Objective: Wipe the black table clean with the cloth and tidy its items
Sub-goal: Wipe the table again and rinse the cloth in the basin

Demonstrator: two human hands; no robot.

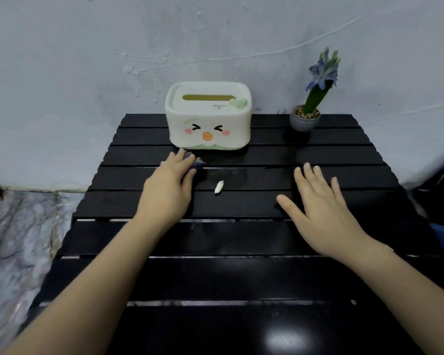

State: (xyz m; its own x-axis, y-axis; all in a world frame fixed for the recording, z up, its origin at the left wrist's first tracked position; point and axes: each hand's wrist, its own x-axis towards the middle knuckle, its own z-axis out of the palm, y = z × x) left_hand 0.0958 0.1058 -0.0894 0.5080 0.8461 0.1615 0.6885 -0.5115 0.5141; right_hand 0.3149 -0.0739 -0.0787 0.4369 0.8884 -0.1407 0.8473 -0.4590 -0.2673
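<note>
The black slatted table [241,278] fills the middle of the view. My left hand [168,190] reaches toward the front left corner of the tissue box. A small blue-grey piece [197,163] sticks out between its forefinger and thumb; I cannot tell whether it is cloth. My right hand [318,203] hovers or rests over the table's right half, fingers spread and straight, holding nothing. Between the two hands a small white scrap [219,187] lies on a slat.
A white tissue box with a cartoon face [208,116] stands at the back centre. A small grey pot with a blue flower [305,120] sits at the back right corner. A wall runs right behind the table, and patterned fabric [16,231] lies to its left.
</note>
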